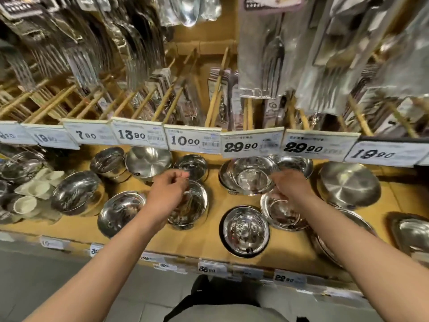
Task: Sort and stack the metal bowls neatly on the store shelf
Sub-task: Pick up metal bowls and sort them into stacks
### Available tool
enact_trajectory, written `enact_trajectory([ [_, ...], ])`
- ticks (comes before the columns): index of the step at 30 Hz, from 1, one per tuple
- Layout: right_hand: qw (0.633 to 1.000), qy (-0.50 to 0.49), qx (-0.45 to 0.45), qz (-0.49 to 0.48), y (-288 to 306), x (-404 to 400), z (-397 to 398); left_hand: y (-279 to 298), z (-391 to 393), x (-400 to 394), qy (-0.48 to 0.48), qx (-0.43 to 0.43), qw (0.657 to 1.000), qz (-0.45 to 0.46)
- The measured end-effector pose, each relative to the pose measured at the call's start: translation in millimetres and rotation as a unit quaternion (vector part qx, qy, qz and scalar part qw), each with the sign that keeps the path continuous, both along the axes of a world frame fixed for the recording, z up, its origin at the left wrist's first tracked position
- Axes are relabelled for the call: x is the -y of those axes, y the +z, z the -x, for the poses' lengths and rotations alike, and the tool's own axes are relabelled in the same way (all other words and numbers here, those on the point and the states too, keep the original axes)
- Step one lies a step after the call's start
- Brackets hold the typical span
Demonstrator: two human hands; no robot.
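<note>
Tan cardboard-lined store shelf (204,242), white price tags (251,145) along the rail above. Roughly a dozen shiny round steel bowls (246,231) scattered across it. Left hand (168,189) over a bowl at centre, grip curled, contact unclear. Right hand (291,184) likewise, cannot tell.

Store aisle, shelving unit. Shelf (204,242): tan board surface with a front edge strip of small price labels (212,267). Upper rail: row of white price tags (193,140), printed 7.90 to 29.90. Above: wooden pegs (167,98) bearing packaged cutlery (274,54) in clear sleeves. Floor (46,270): grey tile. Light: bright, overhead, glinting off the packaging.
</note>
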State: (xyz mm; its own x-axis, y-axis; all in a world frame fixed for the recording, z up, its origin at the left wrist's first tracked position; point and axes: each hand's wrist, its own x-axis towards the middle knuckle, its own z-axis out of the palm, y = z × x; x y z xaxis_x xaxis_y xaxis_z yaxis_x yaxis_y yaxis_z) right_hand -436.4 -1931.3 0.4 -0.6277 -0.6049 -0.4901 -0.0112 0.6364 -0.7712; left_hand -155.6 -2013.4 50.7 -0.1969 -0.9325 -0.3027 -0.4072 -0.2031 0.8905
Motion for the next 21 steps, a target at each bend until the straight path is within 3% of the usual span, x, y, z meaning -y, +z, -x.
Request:
enact_trajectory([
  [8,0.987,-0.146,0.027,0.067,12,-119,55,-19,105,-11,-0.155,0.022,0.987,-0.039],
  [11,0.976,-0.202,0.02,0.076,13,-162,70,-34,146,-11,-0.189,0.071,0.979,-0.007],
  [15,0.954,-0.278,0.031,0.109,8,-200,77,-51,195,-9,-0.252,0.13,0.958,-0.033],
  [21,0.936,-0.306,0.063,0.165,8,-222,68,-66,240,8,-0.258,0.26,0.929,0.054],
])
